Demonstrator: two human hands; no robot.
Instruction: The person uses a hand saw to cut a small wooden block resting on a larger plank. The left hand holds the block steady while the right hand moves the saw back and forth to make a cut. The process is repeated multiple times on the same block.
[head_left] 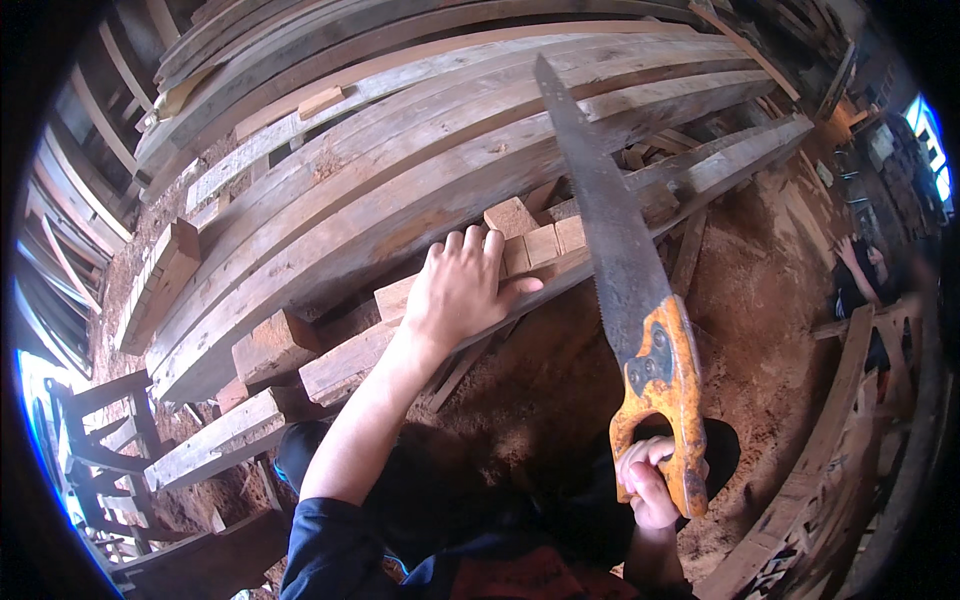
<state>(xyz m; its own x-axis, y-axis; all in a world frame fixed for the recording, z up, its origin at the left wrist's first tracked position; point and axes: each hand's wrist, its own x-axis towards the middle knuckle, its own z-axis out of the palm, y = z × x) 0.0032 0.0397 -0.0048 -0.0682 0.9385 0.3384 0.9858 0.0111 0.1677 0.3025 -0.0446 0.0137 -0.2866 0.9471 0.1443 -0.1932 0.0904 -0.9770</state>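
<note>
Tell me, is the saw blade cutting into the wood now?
No, the saw is lifted above the planks, held by the right hand.

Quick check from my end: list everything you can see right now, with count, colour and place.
Grey steel hand saw with orange wooden handle: one, blade pointing up, right of centre.
Long weathered grey-brown timber planks: many, stacked across the top.
Short pale brown wooden beam: one, centre, under the left hand.
Small square pale wooden offcuts: several, centre, beside the beam.
Reddish-brown sawdust floor: right side.
Dark wooden frame: one, lower left.
Another person: one, far right edge.
Left hand: flat on the beam.
Right hand: gripping the saw handle.
</note>
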